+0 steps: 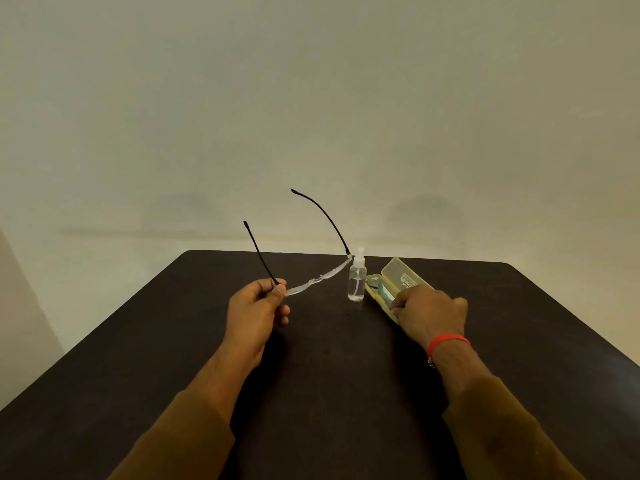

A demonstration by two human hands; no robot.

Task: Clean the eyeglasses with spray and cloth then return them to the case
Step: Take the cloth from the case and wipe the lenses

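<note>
My left hand (258, 308) pinches one corner of the eyeglasses (317, 280), which have a clear front and thin black arms spread open and pointing up and away. The glasses hang above the table. A small clear spray bottle (356, 282) stands upright just right of them. An open yellowish case (403, 273) lies to the right of the bottle, with a grey-green cloth (375, 287) inside. My right hand (429, 311) rests on the case's near end, its fingertips at the cloth; whether they grip it is hidden.
The dark brown table (329, 358) has rounded far corners and ends near a plain pale wall. A red band circles my right wrist (448, 341). Brown sleeves cover both forearms.
</note>
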